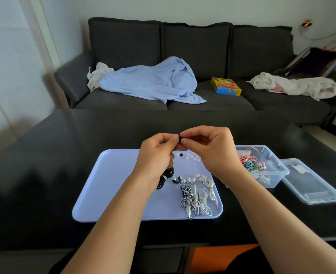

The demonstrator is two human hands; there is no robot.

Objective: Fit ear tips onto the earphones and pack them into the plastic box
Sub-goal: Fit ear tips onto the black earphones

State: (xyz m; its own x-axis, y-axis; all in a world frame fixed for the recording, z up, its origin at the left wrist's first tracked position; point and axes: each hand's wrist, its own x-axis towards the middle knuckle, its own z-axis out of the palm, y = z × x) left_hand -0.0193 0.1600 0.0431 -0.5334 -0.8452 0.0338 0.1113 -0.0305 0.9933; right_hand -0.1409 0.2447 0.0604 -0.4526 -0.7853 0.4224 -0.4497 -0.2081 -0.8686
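Step in hand: a small black ear tip (181,138) is being fitted onto a black earphone, judged from both hands meeting above the far edge of the lavender plastic tray (111,186).
Technique: the tip is best kept square to the earbud nozzle and pushed on with a slight twist until its collar seats all round (a tilted tip is likely to fold or pop off).
Left hand (157,153): fingers are curled, thumb and forefinger pinched on the earbud; the black earphone cable (164,179) is seen hanging below it, its bundled coil down to the tray.
Right hand (208,149): thumb and forefinger are pinched on the ear tip, which sits right at the fingertips, touching those of the left hand; the other fingers are curled.
Loose white ear tips (191,158): scattered on the tray near its far edge, below and between the hands; one black tip (181,155) lies among them.
Remaining earphones (196,194): white and black-and-white bundles lie toward the tray's near right corner.
Clear plastic box (276,165): stands on the black table (44,175) just beside the tray's right edge, with pink, blue and white earphones inside.
Clear lid (311,184): lies flat beside the box, off it.
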